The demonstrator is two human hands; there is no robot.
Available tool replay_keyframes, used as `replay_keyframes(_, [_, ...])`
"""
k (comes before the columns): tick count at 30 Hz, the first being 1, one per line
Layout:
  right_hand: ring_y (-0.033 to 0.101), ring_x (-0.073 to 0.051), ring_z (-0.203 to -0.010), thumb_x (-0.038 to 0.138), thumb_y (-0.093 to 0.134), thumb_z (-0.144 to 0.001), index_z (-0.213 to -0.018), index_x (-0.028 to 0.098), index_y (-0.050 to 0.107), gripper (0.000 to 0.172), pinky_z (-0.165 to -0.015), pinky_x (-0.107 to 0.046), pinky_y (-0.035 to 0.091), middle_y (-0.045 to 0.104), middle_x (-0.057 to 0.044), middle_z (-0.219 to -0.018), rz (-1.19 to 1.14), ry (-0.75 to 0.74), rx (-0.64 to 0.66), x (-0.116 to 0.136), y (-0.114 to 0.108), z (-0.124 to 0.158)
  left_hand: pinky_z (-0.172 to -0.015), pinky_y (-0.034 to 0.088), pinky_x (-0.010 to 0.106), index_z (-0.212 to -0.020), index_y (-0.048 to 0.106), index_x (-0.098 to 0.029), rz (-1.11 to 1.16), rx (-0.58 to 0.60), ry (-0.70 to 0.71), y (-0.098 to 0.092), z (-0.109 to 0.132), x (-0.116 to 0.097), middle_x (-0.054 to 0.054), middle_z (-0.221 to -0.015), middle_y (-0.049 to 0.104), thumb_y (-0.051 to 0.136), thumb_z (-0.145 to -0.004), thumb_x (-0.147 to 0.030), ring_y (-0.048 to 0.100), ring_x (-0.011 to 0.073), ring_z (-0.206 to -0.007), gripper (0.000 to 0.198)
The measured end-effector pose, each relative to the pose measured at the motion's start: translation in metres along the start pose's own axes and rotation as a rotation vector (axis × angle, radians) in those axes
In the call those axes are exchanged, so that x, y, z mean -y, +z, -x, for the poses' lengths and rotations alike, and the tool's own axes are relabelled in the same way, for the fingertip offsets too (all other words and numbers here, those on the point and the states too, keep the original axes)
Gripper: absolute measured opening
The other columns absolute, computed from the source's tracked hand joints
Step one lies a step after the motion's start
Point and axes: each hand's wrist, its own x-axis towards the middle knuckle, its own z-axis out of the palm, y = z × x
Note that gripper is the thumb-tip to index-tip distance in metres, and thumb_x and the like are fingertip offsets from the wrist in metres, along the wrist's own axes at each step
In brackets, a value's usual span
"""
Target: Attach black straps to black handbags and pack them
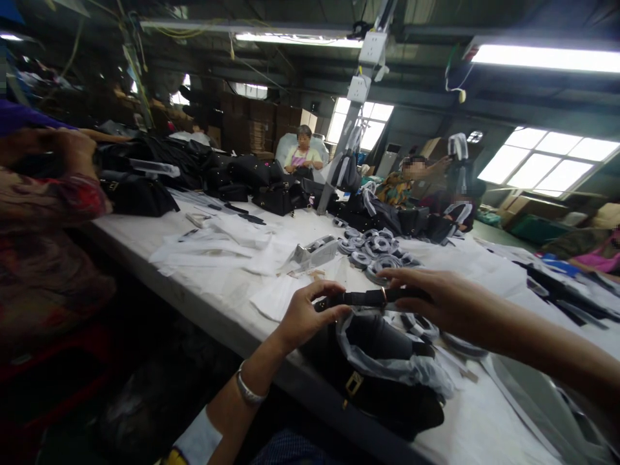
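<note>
A black strap point(362, 298) with a gold-coloured ring is stretched between my two hands, above a black bag. My left hand point(310, 312) pinches the strap's left end between thumb and fingers. On the right, my right hand point(426, 294) has its fingers closed over the other end. The black bag point(387, 400) rests at the table's near edge, with a gold buckle on its front and a handle wrapped in pale film.
Grey-and-white rolled straps point(375, 248) lie beyond my hands on the white table point(232, 290). White sheets point(217, 242), black bags point(266, 184) and a metal post point(339, 155) stand farther off. A person in a patterned sleeve point(43, 200) is at left; others sit across.
</note>
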Motion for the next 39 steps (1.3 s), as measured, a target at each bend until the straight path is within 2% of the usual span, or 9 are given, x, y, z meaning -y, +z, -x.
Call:
replay_keyframes(4, [0.070, -0.024, -0.096, 0.026, 0.065, -0.088, -0.125, 0.025, 0.062, 0.037, -0.083, -0.036, 0.056, 0.072, -0.007, -0.112, -0.054, -0.020, -0.045, -0.002, 0.003, -0.004, -0.096, 0.051, 0.034, -0.103, 0.069, -0.014, 0.096, -0.011, -0.017, 0.002, 0.000, 0.004, 0.009, -0.103, 0.070, 0.080, -0.075, -0.029, 0.066, 0.0216, -0.101, 0.034])
replay_keyframes(10, [0.057, -0.026, -0.125, 0.019, 0.063, -0.089, -0.139, 0.023, 0.053, 0.051, -0.104, -0.038, 0.047, 0.060, -0.011, -0.137, -0.211, -0.229, 0.026, 0.003, 0.015, -0.022, -0.097, 0.051, 0.035, -0.104, 0.071, -0.014, 0.147, 0.010, -0.029, 0.003, 0.000, 0.000, 0.010, -0.107, 0.073, 0.082, -0.072, -0.029, 0.067, 0.0239, -0.104, 0.037])
replay_keyframes(14, [0.070, -0.023, -0.102, 0.020, 0.061, -0.089, -0.142, 0.024, 0.049, 0.055, -0.086, -0.031, 0.056, 0.068, -0.006, -0.126, -0.294, -0.158, 0.129, 0.004, 0.014, -0.028, -0.096, 0.052, 0.036, -0.106, 0.071, -0.014, 0.130, 0.007, -0.034, -0.001, 0.000, -0.003, 0.011, -0.108, 0.074, 0.081, -0.073, -0.031, 0.068, 0.0252, -0.104, 0.038])
replay_keyframes(17, [0.072, -0.018, -0.086, 0.021, 0.057, -0.092, -0.145, 0.028, 0.045, 0.055, -0.073, -0.025, 0.056, 0.073, -0.001, -0.116, -0.279, -0.151, 0.200, 0.007, 0.008, -0.030, -0.097, 0.051, 0.036, -0.108, 0.072, -0.015, 0.085, 0.019, -0.015, -0.003, 0.001, -0.006, 0.011, -0.111, 0.073, 0.080, -0.075, -0.031, 0.067, 0.0251, -0.106, 0.038])
replay_keyframes(22, [0.071, -0.020, -0.088, 0.030, 0.066, -0.087, -0.120, 0.024, 0.064, 0.033, -0.077, -0.028, 0.054, 0.074, -0.005, -0.105, -0.071, -0.108, 0.045, 0.019, 0.007, -0.032, -0.095, 0.051, 0.033, -0.108, 0.070, -0.015, 0.072, 0.025, 0.030, 0.000, 0.002, -0.008, 0.010, -0.110, 0.071, 0.075, -0.080, -0.030, 0.066, 0.0229, -0.105, 0.032])
replay_keyframes(28, [0.068, -0.021, -0.083, 0.030, 0.059, -0.093, -0.109, 0.023, 0.067, 0.020, -0.073, -0.031, 0.051, 0.072, -0.007, -0.098, 0.092, -0.080, -0.082, 0.031, 0.020, -0.029, -0.095, 0.051, 0.033, -0.108, 0.066, -0.015, 0.177, -0.031, 0.001, 0.004, 0.005, 0.005, 0.010, -0.109, 0.069, 0.075, -0.079, -0.032, 0.066, 0.0221, -0.103, 0.034])
replay_keyframes(31, [0.067, -0.021, -0.086, 0.029, 0.058, -0.093, -0.109, 0.023, 0.066, 0.018, -0.074, -0.031, 0.051, 0.071, -0.007, -0.098, 0.064, -0.112, -0.084, 0.035, 0.024, -0.029, -0.091, 0.053, 0.032, -0.112, 0.064, -0.016, 0.213, -0.024, -0.017, 0.005, 0.007, 0.006, 0.009, -0.108, 0.069, 0.076, -0.079, -0.033, 0.067, 0.0208, -0.098, 0.038])
replay_keyframes(34, [0.066, -0.021, -0.085, 0.026, 0.058, -0.093, -0.111, 0.022, 0.064, 0.019, -0.072, -0.030, 0.050, 0.070, -0.007, -0.098, 0.026, -0.165, -0.077, 0.037, 0.028, -0.030, -0.096, 0.051, 0.033, -0.116, 0.065, -0.017, 0.218, -0.012, 0.009, 0.006, 0.008, 0.002, 0.009, -0.114, 0.069, 0.077, -0.079, -0.032, 0.065, 0.0226, -0.106, 0.042])
replay_keyframes(39, [0.066, -0.022, -0.083, 0.024, 0.062, -0.089, -0.111, 0.019, 0.063, 0.022, -0.071, -0.032, 0.049, 0.070, -0.007, -0.093, 0.034, -0.103, 0.001, 0.038, 0.024, -0.032, -0.095, 0.051, 0.033, -0.106, 0.071, -0.017, 0.062, -0.067, 0.058, 0.006, 0.009, -0.008, 0.009, -0.106, 0.071, 0.074, -0.081, -0.032, 0.065, 0.0224, -0.103, 0.030])
